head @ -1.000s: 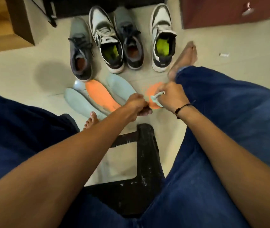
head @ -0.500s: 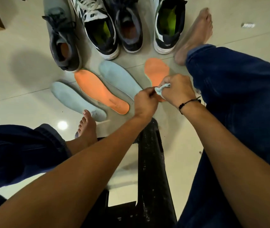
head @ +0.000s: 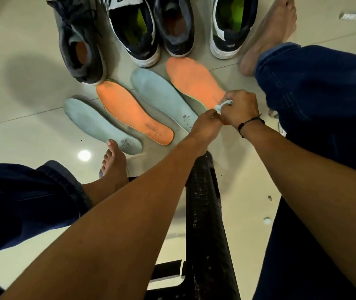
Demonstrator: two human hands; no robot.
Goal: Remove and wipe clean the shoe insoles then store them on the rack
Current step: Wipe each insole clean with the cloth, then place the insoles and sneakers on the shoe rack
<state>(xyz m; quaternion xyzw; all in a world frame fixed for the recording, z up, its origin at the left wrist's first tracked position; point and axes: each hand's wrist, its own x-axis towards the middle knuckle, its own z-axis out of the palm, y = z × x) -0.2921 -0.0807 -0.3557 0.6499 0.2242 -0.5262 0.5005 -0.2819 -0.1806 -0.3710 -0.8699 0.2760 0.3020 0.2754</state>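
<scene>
A pale, glossy tiled floor (head: 16, 131) fills the head view, with a black stool (head: 205, 213) under us at six o'clock.

Four insoles lie fanned out on the tiles: two pale blue, two orange. From nine o'clock they run: the left blue insole (head: 99, 124), the left orange insole (head: 129, 111), the right blue insole (head: 162, 94) and the right orange insole (head: 192, 81). Each has its long axis slanting from about eleven o'clock down to five o'clock, heels toward us. Four shoes stand beyond them at twelve o'clock: a grey shoe (head: 79, 40), a black-and-white shoe (head: 133, 29), a dark shoe (head: 175, 24) and a white shoe (head: 231, 24).

Our hands meet over the heel end of the right orange insole. Our right hand (head: 241, 109) is curled around a small pale wipe (head: 222, 105). Our left hand (head: 206, 124) has its fingertips pinched against that wipe too, just at seven o'clock from it. The rest of the insole stretches away from our fingers toward eleven o'clock, so we judge the right hand the nearer one to sweep along it. No rack shows here.
</scene>
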